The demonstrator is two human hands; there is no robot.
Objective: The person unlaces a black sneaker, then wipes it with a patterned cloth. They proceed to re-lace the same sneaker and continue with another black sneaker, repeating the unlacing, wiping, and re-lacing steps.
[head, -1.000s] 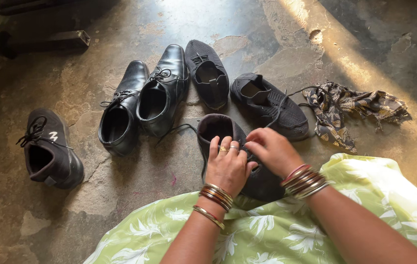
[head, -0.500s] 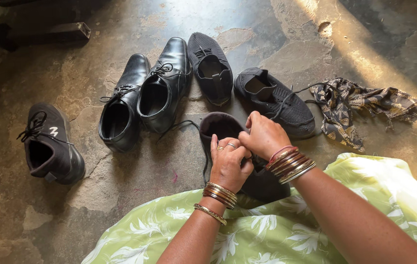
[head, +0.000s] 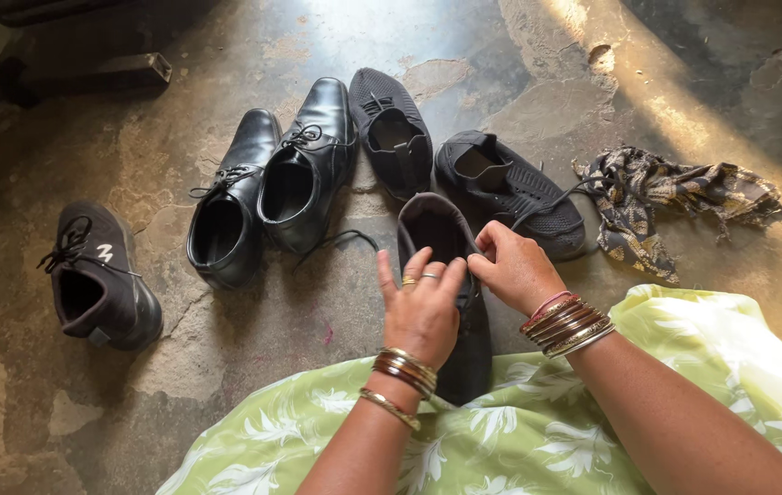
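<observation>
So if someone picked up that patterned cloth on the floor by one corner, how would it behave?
The patterned cloth lies crumpled in loose folds, so it would probably hang limp and unfurl. It looks thin, so likely light. Pushed along the rough floor, it would probably bunch rather than slide.

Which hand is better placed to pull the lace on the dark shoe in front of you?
Right, probably: the right hand pinches at the dark shoe by its lace, while the left hand rests on it, fingers spread.

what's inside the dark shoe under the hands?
The dark shoe shows an open, seemingly empty collar. The left hand and right hand cover its laces, and the toe interior is hidden.
</observation>
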